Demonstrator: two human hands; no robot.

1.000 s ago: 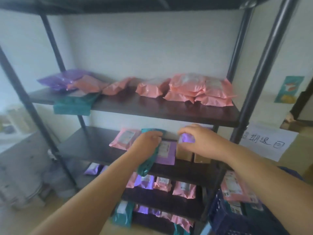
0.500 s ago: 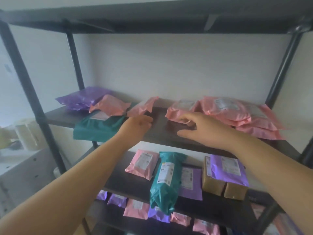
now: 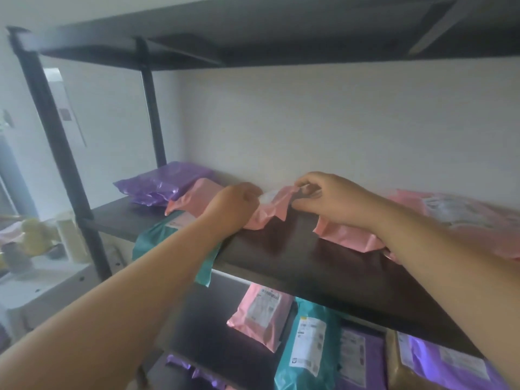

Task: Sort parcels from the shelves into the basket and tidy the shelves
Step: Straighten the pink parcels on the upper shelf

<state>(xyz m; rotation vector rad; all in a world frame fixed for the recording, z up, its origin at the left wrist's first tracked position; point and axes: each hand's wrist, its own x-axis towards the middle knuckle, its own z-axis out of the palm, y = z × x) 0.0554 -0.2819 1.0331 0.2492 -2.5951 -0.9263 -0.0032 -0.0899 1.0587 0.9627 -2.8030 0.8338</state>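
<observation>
A crumpled pink parcel [image 3: 268,209] lies in the middle of the upper shelf [image 3: 295,246]. My left hand [image 3: 230,206] grips its left end and my right hand [image 3: 329,198] pinches its raised right corner. Another pink parcel [image 3: 347,237] lies under my right wrist. More pink parcels [image 3: 461,218] are piled at the right. A purple parcel [image 3: 160,184], a pink parcel [image 3: 194,198] and a teal parcel [image 3: 157,237] overhanging the edge sit at the left. The basket is out of view.
The shelf below holds a pink parcel [image 3: 260,313], a teal parcel [image 3: 306,350], purple parcels [image 3: 363,358] and a brown box [image 3: 396,370]. Black uprights [image 3: 56,142] frame the unit, with a dark shelf [image 3: 281,32] overhead. A white counter with jars [image 3: 36,249] stands left.
Both hands rose from the lower shelf to the upper one, reached across it open, and now hold the crumpled pink parcel. The view tilted up; the basket left the frame.
</observation>
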